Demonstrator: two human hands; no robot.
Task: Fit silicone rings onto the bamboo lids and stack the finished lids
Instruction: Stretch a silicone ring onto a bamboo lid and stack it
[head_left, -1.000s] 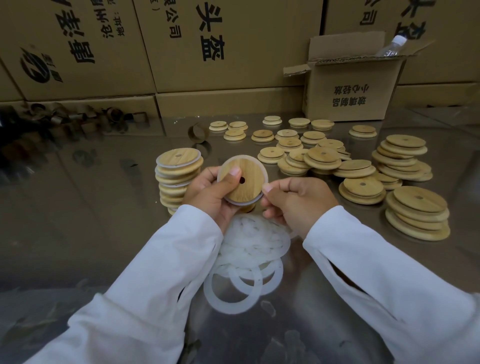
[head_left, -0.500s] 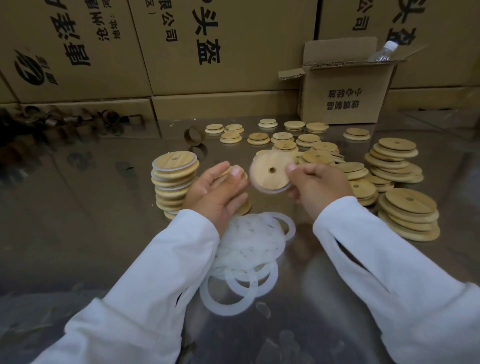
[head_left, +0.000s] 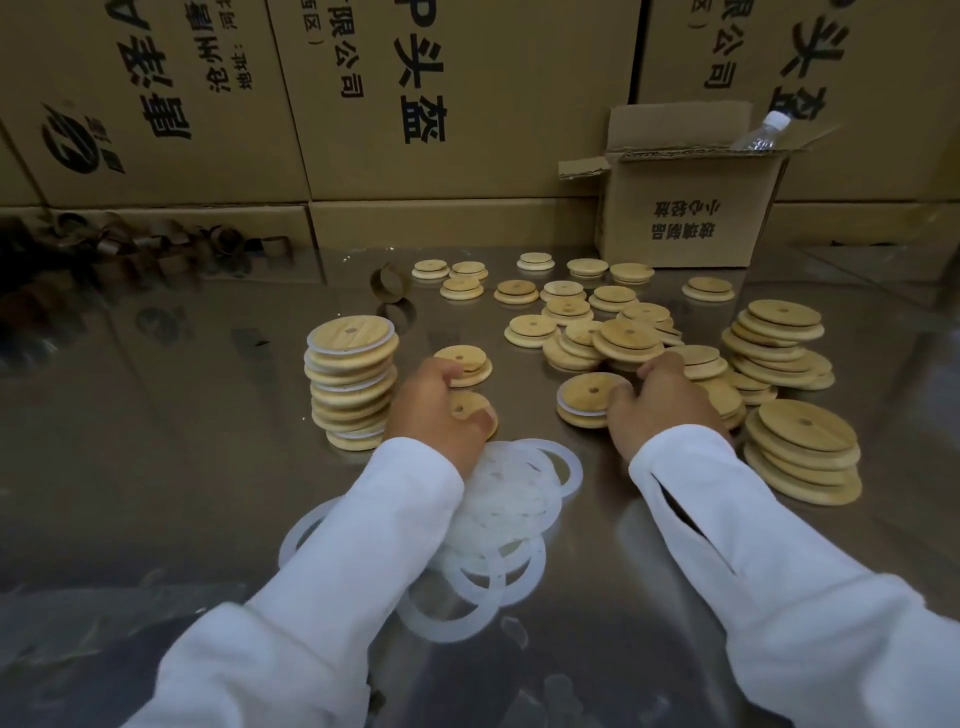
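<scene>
My right hand (head_left: 662, 408) grips a bamboo lid (head_left: 587, 392) with a white silicone ring around its underside. That lid lies flat on another lid, low over the table (head_left: 156, 493). My left hand (head_left: 434, 410) is closed on a bare bamboo lid (head_left: 470, 408), thumb over its near edge, and its fingertips touch a second bare lid (head_left: 465, 358) just behind. A tall stack of ringed lids (head_left: 350, 384) stands left of my left hand. A pile of silicone rings (head_left: 511, 499) lies in front of both hands, partly under my left sleeve.
Many bare bamboo lids (head_left: 779, 338) lie loose and in low stacks to the right and behind. An open cardboard box (head_left: 685, 208) with a plastic bottle (head_left: 761, 132) stands at the back right. Big cartons (head_left: 441, 104) wall the back. Cardboard rolls (head_left: 130, 249) lie back left.
The ringed lid, first held up by both hands, passed to my right hand, which brought it right and down onto the lids. My left hand dropped onto a bare lid.
</scene>
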